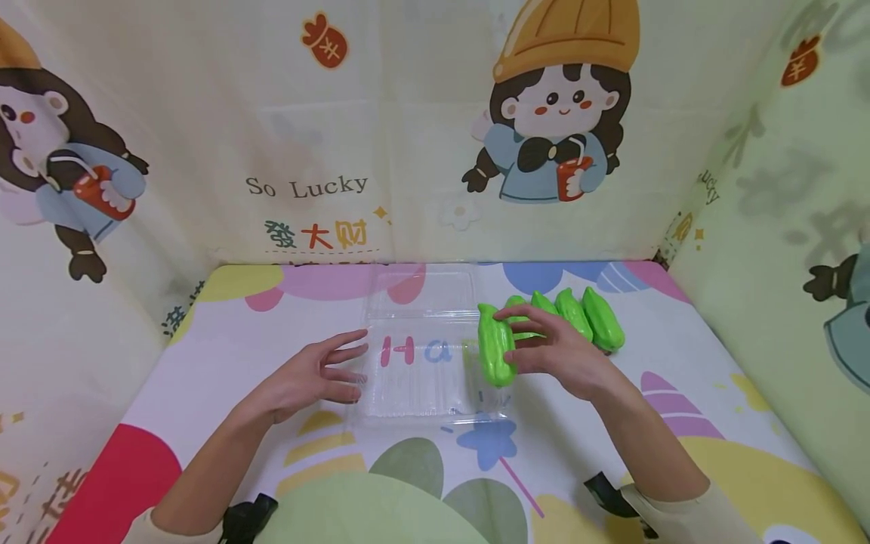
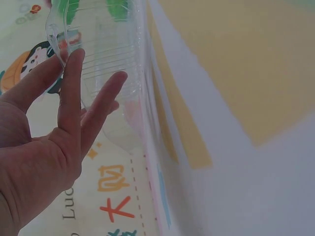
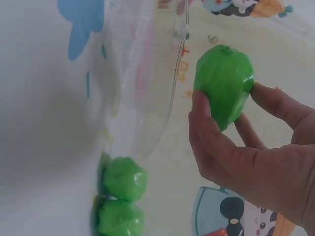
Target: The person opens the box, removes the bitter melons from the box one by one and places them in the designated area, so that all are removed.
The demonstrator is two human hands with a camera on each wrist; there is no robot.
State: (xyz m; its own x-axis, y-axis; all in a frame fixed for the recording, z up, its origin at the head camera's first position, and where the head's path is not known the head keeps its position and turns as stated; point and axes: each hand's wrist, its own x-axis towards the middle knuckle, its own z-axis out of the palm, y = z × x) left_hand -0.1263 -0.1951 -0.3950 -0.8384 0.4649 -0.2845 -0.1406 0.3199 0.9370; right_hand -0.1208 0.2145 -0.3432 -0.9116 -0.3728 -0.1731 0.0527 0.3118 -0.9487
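My right hand (image 1: 560,351) pinches a bright green, ridged toy vegetable (image 1: 496,347) between thumb and fingers. It holds it upright over the right side of a clear plastic box (image 1: 414,397), whose lid (image 1: 421,291) lies open at the back. In the right wrist view, the toy vegetable (image 3: 224,83) is raised beside the box wall. My left hand (image 1: 316,374) is at the box's left side, fingers extended and apart. In the left wrist view, its fingertips (image 2: 118,81) overlap the box; whether they touch it I cannot tell.
Several more green toy vegetables (image 1: 601,321) lie in a row on the table, behind and right of my right hand. The table has a patterned cloth (image 1: 272,302). Printed fabric walls (image 1: 421,151) stand at the back and both sides.
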